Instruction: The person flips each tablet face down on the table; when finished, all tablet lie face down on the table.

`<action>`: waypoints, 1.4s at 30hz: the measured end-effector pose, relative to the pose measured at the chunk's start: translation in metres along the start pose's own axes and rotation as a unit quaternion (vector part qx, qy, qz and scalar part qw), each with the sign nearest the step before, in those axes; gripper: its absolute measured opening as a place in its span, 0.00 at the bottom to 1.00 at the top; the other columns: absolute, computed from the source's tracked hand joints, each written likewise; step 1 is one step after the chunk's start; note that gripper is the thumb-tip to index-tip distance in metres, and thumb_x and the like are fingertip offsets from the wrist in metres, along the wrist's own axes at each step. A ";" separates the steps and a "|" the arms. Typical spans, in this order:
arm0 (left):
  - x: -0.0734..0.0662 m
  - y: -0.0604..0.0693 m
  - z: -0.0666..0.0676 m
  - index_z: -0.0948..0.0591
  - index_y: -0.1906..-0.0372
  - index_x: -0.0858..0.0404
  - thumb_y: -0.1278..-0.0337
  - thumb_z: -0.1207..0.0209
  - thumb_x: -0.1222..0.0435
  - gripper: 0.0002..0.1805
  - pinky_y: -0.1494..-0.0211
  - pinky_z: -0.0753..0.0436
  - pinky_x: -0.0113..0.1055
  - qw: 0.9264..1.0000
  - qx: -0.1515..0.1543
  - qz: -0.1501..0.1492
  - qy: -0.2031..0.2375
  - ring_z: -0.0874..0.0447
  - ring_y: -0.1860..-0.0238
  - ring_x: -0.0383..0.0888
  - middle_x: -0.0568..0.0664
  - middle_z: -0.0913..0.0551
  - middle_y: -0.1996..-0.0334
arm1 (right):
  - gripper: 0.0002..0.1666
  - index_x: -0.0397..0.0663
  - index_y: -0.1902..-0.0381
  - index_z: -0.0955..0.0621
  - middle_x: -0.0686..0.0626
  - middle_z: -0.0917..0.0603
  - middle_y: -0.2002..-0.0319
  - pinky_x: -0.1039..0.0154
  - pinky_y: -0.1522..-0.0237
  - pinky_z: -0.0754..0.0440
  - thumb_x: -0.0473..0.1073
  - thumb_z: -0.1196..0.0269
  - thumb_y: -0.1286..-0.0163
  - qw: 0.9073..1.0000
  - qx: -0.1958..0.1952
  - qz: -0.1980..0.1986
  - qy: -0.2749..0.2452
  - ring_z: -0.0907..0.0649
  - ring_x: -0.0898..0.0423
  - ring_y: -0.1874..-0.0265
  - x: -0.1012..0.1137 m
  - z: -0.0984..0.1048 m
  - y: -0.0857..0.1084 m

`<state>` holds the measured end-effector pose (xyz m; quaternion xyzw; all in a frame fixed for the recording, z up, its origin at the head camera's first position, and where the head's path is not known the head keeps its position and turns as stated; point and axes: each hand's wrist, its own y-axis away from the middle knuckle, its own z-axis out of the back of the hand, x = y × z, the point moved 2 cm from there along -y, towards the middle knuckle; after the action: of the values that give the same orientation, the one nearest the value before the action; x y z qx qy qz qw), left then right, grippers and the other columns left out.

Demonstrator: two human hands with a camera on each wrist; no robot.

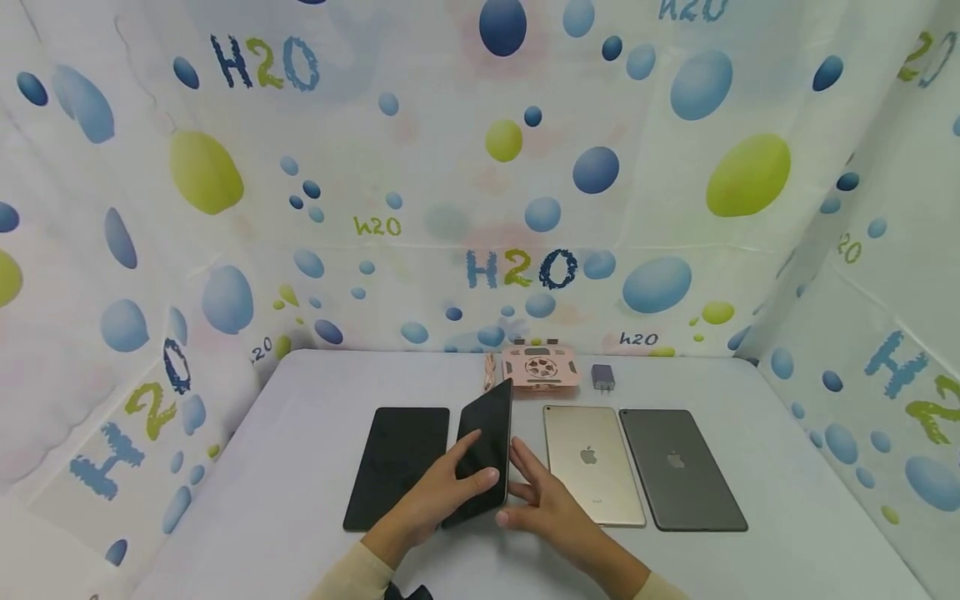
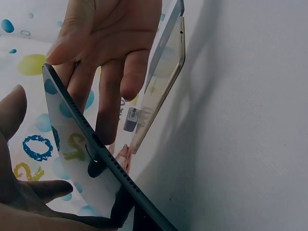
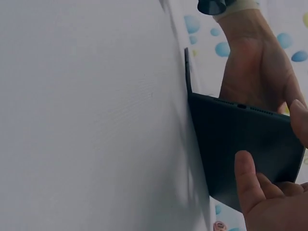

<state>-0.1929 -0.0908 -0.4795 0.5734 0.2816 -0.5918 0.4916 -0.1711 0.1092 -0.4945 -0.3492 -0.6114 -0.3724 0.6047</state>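
A dark tablet (image 1: 483,433) stands tilted on its left long edge, its right edge raised and its glossy screen facing left. My left hand (image 1: 431,497) lies against the screen side, fingers spread; a fingertip appears to touch the glass. On the back side, my right hand (image 1: 555,512) has its fingers extended close to the tablet, and its thumb (image 3: 299,122) is by the raised corner. Contact of those fingers is hard to tell. To the left lies a black tablet (image 1: 397,467), screen up. To the right, a gold tablet (image 1: 592,467) and a dark grey tablet (image 1: 682,471) lie back up.
Behind the tablets are a pink box (image 1: 540,368) with a round pattern, a pink cable (image 1: 490,369) and a small dark charger (image 1: 602,377). A black object (image 1: 408,592) shows at the bottom edge of the head view. A patterned curtain (image 1: 450,167) surrounds the white table (image 1: 285,475).
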 end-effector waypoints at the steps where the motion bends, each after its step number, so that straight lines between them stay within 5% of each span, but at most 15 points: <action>1: 0.000 0.000 0.000 0.44 0.19 0.54 0.34 0.37 0.44 0.46 0.30 0.37 0.72 1.000 0.000 0.000 0.001 0.50 0.23 0.72 0.67 0.47 0.21 | 0.65 0.52 0.16 0.57 0.42 0.50 0.18 0.56 0.40 0.18 0.47 0.27 0.36 1.000 0.000 0.001 0.000 0.29 0.39 0.28 0.000 -0.001 -0.001; 10: -0.001 0.001 0.001 0.45 0.18 0.55 0.34 0.38 0.42 0.47 0.31 0.35 0.70 1.000 0.004 -0.008 0.006 0.44 0.25 0.72 0.69 0.44 0.23 | 0.67 0.71 0.17 0.63 0.31 0.57 0.19 0.55 0.38 0.19 0.57 0.28 0.35 0.999 0.035 -0.001 -0.014 0.25 0.39 0.32 -0.005 -0.015 -0.008; 22: -0.001 0.001 0.008 0.45 0.18 0.53 0.34 0.38 0.43 0.47 0.27 0.48 0.74 0.999 0.026 -0.028 0.021 0.58 0.21 0.71 0.65 0.50 0.19 | 0.63 0.76 0.19 0.66 0.36 0.62 0.18 0.51 0.39 0.18 0.56 0.33 0.30 0.999 0.045 0.017 -0.023 0.34 0.32 0.27 -0.001 -0.029 -0.015; 28: -0.003 0.001 0.010 0.47 0.17 0.51 0.33 0.40 0.42 0.47 0.28 0.48 0.75 0.997 0.050 -0.051 0.020 0.56 0.23 0.75 0.63 0.51 0.19 | 0.59 0.77 0.18 0.61 0.41 0.57 0.17 0.37 0.34 0.26 0.55 0.33 0.29 0.998 0.015 0.041 0.047 0.39 0.29 0.25 0.006 -0.026 -0.013; 33: -0.007 0.001 0.012 0.47 0.17 0.46 0.34 0.41 0.40 0.47 0.32 0.33 0.71 0.995 0.071 -0.060 0.034 0.49 0.23 0.73 0.63 0.46 0.20 | 0.55 0.83 0.19 0.54 0.51 0.55 0.17 0.32 0.36 0.27 0.56 0.32 0.31 0.993 -0.018 0.043 0.112 0.45 0.31 0.23 0.015 -0.025 -0.009; 38: -0.012 0.003 0.013 0.49 0.17 0.51 0.29 0.41 0.48 0.45 0.39 0.19 0.58 0.989 0.091 -0.051 0.102 0.35 0.28 0.71 0.69 0.43 0.22 | 0.51 0.79 0.19 0.47 0.50 0.49 0.18 0.30 0.38 0.27 0.53 0.32 0.31 0.979 -0.042 0.062 0.188 0.45 0.34 0.22 0.022 -0.023 -0.006; 42: -0.012 0.004 0.013 0.52 0.17 0.55 0.30 0.41 0.56 0.45 0.41 0.17 0.52 0.977 0.108 -0.043 0.179 0.24 0.34 0.66 0.70 0.39 0.24 | 0.49 0.76 0.20 0.43 0.50 0.47 0.18 0.30 0.32 0.34 0.54 0.32 0.31 0.968 -0.046 0.073 0.236 0.44 0.38 0.21 0.027 -0.022 -0.005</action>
<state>-0.1962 -0.1004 -0.4643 0.7072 0.3239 -0.5269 0.3424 -0.1658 0.0867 -0.4683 -0.3226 -0.4061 -0.4266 0.7410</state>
